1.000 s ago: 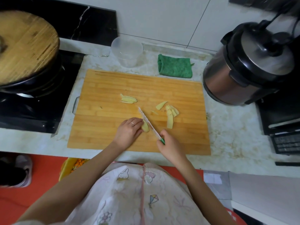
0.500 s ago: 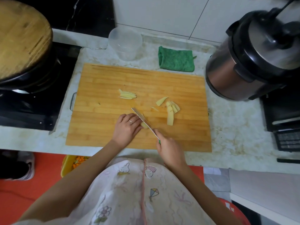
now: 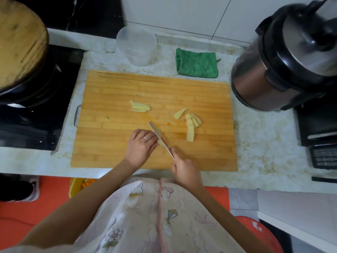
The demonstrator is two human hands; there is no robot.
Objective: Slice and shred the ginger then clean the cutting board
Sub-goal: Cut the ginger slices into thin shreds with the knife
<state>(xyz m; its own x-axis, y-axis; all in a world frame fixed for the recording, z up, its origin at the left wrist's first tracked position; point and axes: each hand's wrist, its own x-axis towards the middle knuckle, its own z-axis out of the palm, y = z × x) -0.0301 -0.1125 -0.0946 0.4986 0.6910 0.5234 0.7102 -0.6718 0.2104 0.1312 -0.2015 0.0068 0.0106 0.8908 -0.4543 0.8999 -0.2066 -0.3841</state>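
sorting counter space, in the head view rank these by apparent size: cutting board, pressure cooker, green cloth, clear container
1. cutting board
2. pressure cooker, partly cropped
3. green cloth and clear container look about alike; not ranked

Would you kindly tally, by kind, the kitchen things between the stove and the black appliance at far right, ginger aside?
Board: 1
Knife: 1
Tub: 1
Cloth: 1
Cooker: 1
Total: 5

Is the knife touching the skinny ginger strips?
Apart. The head view shows bare board between the knife tip and the ginger strips.
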